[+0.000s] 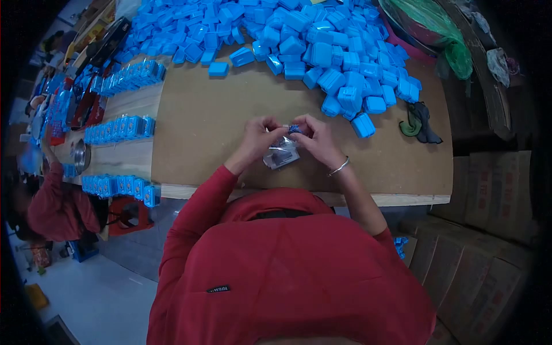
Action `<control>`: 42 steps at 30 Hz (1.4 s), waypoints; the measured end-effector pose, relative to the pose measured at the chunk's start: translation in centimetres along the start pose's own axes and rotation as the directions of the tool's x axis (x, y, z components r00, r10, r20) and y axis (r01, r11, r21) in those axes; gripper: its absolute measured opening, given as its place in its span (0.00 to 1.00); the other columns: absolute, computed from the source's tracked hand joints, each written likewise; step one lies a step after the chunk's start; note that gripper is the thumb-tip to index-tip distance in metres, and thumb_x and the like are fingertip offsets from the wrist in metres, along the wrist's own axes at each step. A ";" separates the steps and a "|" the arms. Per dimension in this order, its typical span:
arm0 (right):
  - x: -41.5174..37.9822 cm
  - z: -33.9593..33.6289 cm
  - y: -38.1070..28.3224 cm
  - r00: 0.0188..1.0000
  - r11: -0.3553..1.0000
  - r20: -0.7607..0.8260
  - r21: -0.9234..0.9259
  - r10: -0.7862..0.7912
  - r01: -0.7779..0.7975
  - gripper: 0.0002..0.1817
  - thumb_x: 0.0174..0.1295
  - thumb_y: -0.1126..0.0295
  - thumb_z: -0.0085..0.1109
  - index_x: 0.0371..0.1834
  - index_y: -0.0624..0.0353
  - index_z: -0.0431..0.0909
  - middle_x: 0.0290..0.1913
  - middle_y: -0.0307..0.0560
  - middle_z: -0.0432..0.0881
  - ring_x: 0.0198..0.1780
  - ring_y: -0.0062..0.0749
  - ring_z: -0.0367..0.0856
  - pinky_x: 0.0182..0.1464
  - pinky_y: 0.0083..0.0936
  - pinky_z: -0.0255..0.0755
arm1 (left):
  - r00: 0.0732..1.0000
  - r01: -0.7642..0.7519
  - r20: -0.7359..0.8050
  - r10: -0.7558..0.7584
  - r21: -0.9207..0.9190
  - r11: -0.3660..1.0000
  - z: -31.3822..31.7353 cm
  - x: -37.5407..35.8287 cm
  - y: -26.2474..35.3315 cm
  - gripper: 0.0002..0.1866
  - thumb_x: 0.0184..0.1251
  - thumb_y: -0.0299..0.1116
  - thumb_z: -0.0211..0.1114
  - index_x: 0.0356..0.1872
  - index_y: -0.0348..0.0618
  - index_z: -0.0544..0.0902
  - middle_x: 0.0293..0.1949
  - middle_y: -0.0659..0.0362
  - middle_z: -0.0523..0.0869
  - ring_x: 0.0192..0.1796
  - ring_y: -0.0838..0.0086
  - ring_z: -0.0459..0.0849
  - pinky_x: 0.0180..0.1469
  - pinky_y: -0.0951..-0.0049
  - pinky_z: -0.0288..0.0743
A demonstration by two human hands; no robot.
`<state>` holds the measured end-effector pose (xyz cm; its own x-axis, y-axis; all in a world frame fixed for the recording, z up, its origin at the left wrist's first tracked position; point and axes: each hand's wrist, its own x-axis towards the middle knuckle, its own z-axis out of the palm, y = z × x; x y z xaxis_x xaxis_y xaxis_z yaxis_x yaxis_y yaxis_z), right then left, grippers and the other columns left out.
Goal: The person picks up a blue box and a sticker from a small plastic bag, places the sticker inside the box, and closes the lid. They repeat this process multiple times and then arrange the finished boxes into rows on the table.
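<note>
Close to the table's near edge, my two hands meet over a small clear plastic bag (282, 155) with something pale and grey inside. My left hand (256, 141) is closed, its thumb and fingers pinching the top of the bag. A small dark-blue patterned piece (294, 129) sits at the bag's mouth between the fingertips. My right hand (319, 141) is closed too, with thumb and forefinger pinched on that piece. What exactly the piece is cannot be made out. A bracelet (339, 167) circles the right wrist.
A large heap of blue plastic boxes (322, 54) covers the table's far side. Rows of packed blue boxes (119, 129) stand at left. A dark green-and-black cloth (422, 123) lies at right. Cartons (489, 190) are stacked beyond. A co-worker in red sleeves (63, 201) sits left.
</note>
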<state>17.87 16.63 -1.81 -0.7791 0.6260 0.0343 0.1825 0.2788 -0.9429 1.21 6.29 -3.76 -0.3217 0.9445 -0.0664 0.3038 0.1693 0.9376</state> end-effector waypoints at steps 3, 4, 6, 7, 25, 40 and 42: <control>2.0 1.2 3.1 1.000 0.980 -0.017 0.198 -0.005 0.008 0.08 0.55 0.74 0.62 0.38 0.63 0.78 0.26 0.35 0.78 0.27 0.12 0.71 0.29 0.15 0.67 | 0.992 0.101 -0.040 -0.120 -0.331 0.938 -0.8 0.2 -1.5 0.07 0.55 0.26 0.69 0.33 0.38 0.81 0.28 0.60 0.83 0.31 0.81 0.79 0.32 0.82 0.72; 2.8 1.8 3.7 1.000 0.979 -0.007 0.202 -0.014 0.015 0.08 0.56 0.74 0.62 0.38 0.64 0.79 0.26 0.35 0.78 0.27 0.12 0.71 0.29 0.15 0.67 | 0.991 0.099 -0.040 -0.127 -0.406 0.908 -1.3 0.1 -1.7 0.07 0.54 0.25 0.69 0.33 0.38 0.81 0.29 0.61 0.83 0.30 0.83 0.79 0.31 0.84 0.71; 5.1 2.9 3.6 0.999 0.976 0.017 0.212 -0.043 0.038 0.08 0.56 0.73 0.62 0.38 0.64 0.79 0.25 0.34 0.78 0.27 0.12 0.72 0.28 0.15 0.67 | 0.970 0.057 -0.181 -0.164 -0.487 0.872 -2.6 0.0 -1.7 0.07 0.54 0.25 0.69 0.33 0.38 0.81 0.27 0.62 0.82 0.29 0.83 0.78 0.30 0.84 0.71; 6.0 3.5 3.1 0.997 0.984 0.052 0.174 -0.057 0.047 0.08 0.57 0.73 0.61 0.38 0.65 0.79 0.25 0.34 0.78 0.27 0.12 0.71 0.29 0.15 0.67 | 0.950 0.029 -0.250 -0.186 -0.522 0.852 -3.4 -0.2 -1.8 0.07 0.54 0.25 0.69 0.33 0.37 0.81 0.26 0.62 0.82 0.29 0.83 0.78 0.30 0.84 0.71; 12.4 6.1 -1.1 0.902 0.878 0.254 -0.246 -0.350 0.410 0.07 0.51 0.70 0.62 0.33 0.58 0.80 0.27 0.49 0.80 0.30 0.41 0.80 0.32 0.33 0.72 | 0.818 0.027 -0.430 0.382 0.692 0.721 -10.6 -3.4 -0.6 0.13 0.55 0.34 0.68 0.37 0.38 0.79 0.34 0.57 0.83 0.29 0.69 0.80 0.34 0.70 0.74; 11.0 5.9 -1.7 0.998 0.957 0.065 0.285 0.028 -0.045 0.06 0.59 0.71 0.61 0.30 0.63 0.79 0.24 0.34 0.78 0.26 0.11 0.71 0.27 0.11 0.64 | 0.928 -0.038 -0.366 -0.072 -0.284 0.958 -8.8 2.4 -1.7 0.16 0.58 0.34 0.69 0.14 0.40 0.76 0.14 0.65 0.77 0.18 0.88 0.70 0.18 0.81 0.61; 10.7 5.7 -2.4 0.999 0.959 -0.013 0.281 0.039 -0.034 0.05 0.58 0.72 0.62 0.30 0.63 0.79 0.25 0.34 0.79 0.26 0.11 0.72 0.27 0.11 0.65 | 0.933 -0.028 -0.360 -0.028 -0.149 0.988 -8.8 2.6 -1.8 0.16 0.58 0.34 0.69 0.15 0.40 0.77 0.14 0.65 0.77 0.17 0.87 0.70 0.18 0.80 0.62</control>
<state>5.65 18.48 -1.06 -0.7636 0.6457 0.0016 0.0331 0.0417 -0.9986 -8.05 6.01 -2.60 -0.6311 0.7749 0.0351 0.1757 0.0987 0.9795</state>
